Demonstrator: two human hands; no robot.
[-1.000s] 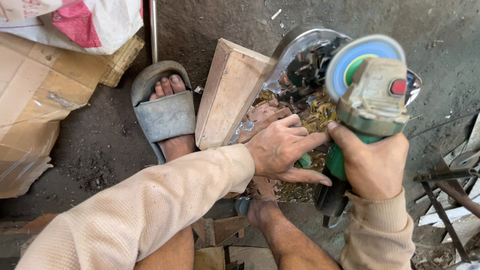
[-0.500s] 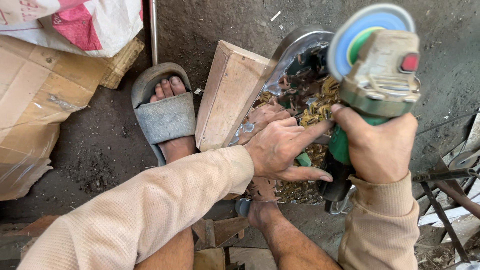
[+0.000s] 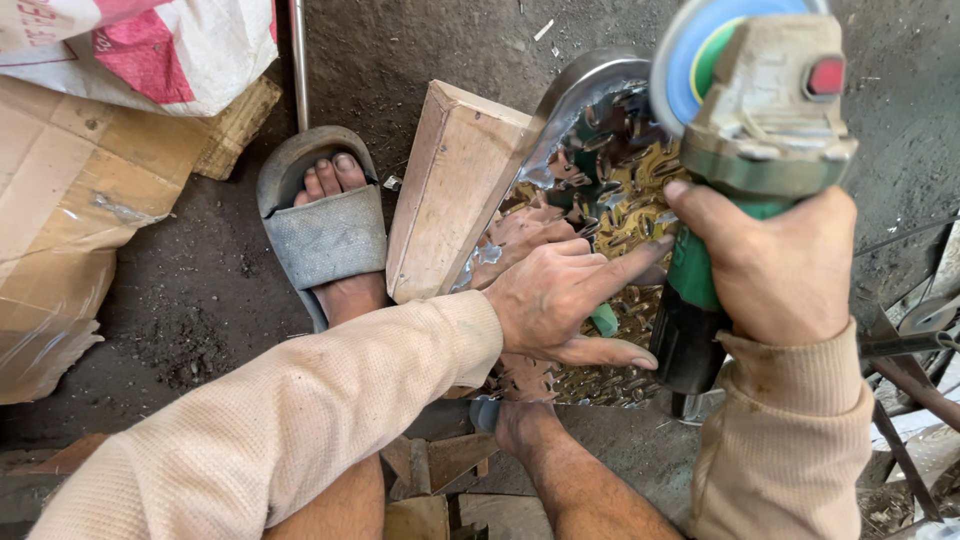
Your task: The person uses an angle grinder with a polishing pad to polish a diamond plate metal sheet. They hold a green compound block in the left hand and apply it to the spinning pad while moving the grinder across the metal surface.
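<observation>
The dark concrete floor (image 3: 420, 60) was rough and dusty. A flattened brown cardboard box (image 3: 70, 230) lay at the left, and a white and red woven sack (image 3: 150, 45) lay above it.

A block of pale wood (image 3: 445, 190), long and flat-sided, stood tilted in the middle. Against its right side leaned the embossed metal plate (image 3: 590, 150), which had a smooth shiny rim and a raised pattern of leaves, silver at the top and golden lower down. A foot in a grey rubber sandal (image 3: 325, 235) rested just left of the block, and another bare foot pressed on the lower edge of the plate.

The angle grinder (image 3: 755, 130) was held upright at the right, above the plate and not touching it. It had a beige worn head with a red button, a green body and a round blue flap disc.

The right hand (image 3: 775, 265) was closed firmly around the green body of the grinder. The left hand (image 3: 560, 300) was half open, its fingers stretched toward the grinder body; it lay over the plate, just beside the right hand. Both arms wore beige knitted sleeves.
</observation>
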